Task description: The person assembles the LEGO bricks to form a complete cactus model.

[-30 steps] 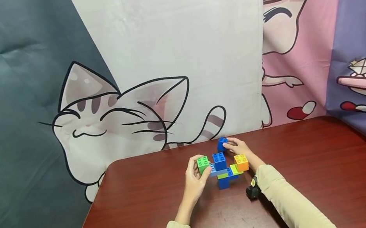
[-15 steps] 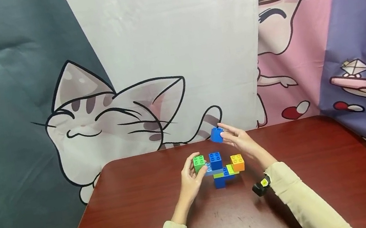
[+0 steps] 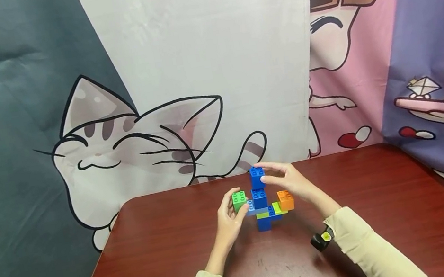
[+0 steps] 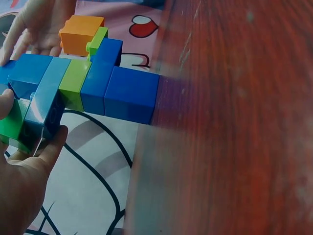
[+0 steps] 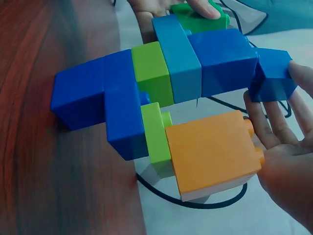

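A built stack of toy building bricks stands upright on the table. My left hand (image 3: 227, 224) grips the green brick (image 3: 239, 200) on its left arm, which sits on a light blue brick (image 4: 48, 95). Between thumb and fingers, my right hand (image 3: 293, 183) pinches a loose blue brick (image 3: 257, 179) right over the stack's top blue brick (image 3: 259, 199). In the right wrist view the pinched brick looks slightly tilted against that top brick; whether they are joined I cannot tell. An orange brick (image 5: 215, 152) on a lime brick (image 5: 157, 139) forms the right arm.
The stack's lowest blue brick (image 3: 264, 224) rests on the reddish-brown wooden table (image 3: 159, 263). Behind the table's far edge hangs a printed cloth (image 3: 211, 39) with a cartoon cat. A small black camera sits on each wrist.
My right hand has lifted the loose blue brick from behind the stack, turned it studs-up and brought it down over the top brick. The left hand keeps its grip on the green brick.
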`<action>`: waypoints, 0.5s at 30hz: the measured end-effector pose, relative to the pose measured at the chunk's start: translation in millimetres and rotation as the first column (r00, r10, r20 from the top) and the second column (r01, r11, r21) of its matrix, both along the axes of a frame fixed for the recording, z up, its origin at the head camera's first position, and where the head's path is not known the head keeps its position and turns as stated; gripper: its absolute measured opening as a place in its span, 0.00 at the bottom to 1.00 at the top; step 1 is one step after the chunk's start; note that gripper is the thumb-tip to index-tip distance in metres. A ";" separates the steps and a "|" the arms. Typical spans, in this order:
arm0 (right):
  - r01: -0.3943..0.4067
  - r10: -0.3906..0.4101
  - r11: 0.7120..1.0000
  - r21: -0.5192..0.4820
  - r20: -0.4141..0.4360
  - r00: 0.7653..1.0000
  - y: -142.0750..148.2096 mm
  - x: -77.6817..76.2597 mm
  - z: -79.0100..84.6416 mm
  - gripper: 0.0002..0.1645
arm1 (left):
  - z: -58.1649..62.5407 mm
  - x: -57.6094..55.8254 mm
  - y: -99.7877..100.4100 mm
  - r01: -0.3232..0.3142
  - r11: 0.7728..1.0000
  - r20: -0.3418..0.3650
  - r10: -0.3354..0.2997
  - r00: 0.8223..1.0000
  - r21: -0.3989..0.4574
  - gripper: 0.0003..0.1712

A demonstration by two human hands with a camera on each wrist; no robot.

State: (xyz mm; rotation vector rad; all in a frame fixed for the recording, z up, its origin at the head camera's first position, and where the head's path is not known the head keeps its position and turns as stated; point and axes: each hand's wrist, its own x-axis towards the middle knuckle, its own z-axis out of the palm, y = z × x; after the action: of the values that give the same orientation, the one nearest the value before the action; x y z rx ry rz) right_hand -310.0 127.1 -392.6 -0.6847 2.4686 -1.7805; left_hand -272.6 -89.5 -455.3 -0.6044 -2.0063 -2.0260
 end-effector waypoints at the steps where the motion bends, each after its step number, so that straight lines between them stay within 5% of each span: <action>1: -0.006 0.006 1.000 0.007 -0.007 1.000 -0.5 1.8 0.2 0.26 | 0.3 0.2 -0.1 -0.001 1.000 0.003 0.001 1.000 0.001 0.26; 15: -0.105 0.114 0.992 0.074 -0.139 0.984 -2.8 13.3 4.5 0.26 | 1.4 2.5 0.0 0.000 1.000 0.017 0.000 1.000 0.003 0.27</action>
State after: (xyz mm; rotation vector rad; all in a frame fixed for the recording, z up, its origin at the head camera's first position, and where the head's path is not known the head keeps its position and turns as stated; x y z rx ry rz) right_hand -296.7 124.3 -388.1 -0.9552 2.5093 -1.6587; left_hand -270.1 -89.5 -453.9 -0.5879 -2.0130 -2.0400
